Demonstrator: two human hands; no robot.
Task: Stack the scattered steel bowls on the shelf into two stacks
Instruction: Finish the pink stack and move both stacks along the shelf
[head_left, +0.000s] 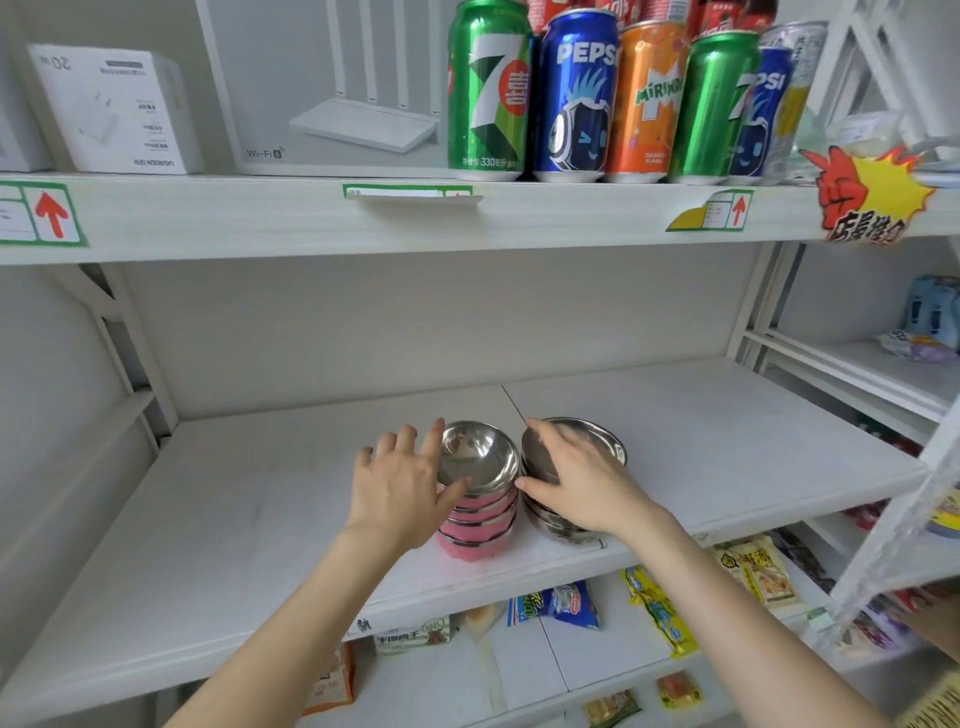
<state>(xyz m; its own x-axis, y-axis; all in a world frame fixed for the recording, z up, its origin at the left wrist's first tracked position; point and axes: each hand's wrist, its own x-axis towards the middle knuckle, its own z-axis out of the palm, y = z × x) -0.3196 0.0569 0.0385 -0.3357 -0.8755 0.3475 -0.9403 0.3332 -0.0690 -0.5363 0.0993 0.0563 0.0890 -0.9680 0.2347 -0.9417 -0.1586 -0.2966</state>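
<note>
- Head view: two piles of bowls stand side by side, just touching, near the front middle of the white shelf; no loose bowl shows on it, so the stacking looks all but finished
- left hand sits just left of the pink stack, fingers straight and spread, thumb tip touching the rim of its top bowl; it grips nothing
- right hand lies over the near left side of the steel stack; fingers curl over the top rim, thumb pressed to the side wall, so it holds that pile
- each pile stands upright, with its own hand nearest; any squaring nudge would push inward, toward the gap between them
- pink stack: pink outer walls, shiny steel inside, rims slightly uneven; steel stack: bare metal, partly hidden by the right hand
</note>
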